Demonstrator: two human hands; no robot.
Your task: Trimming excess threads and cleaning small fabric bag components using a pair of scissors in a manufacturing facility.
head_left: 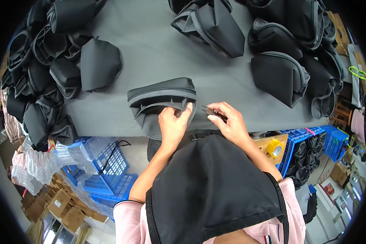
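A black zippered pouch (162, 90) with grey trim lies near the front edge of the table, its grey inside turned partly outward. My left hand (173, 125) grips the pouch by its right side, thumb on the seam edge and fingers inside the fold. Just right of the pouch, my right hand (233, 122) is closed around small black thread snips (216, 114). Their pointed metal tips face the pouch's edge, a short gap away from it.
Black pouches (101, 65) are heaped on the left of the grey table (150, 49); more pouches (278, 75) are piled on the right, and others (215, 28) lie at the far middle. Below the table stand blue crates (110, 162) and a yellow tape roll (275, 149).
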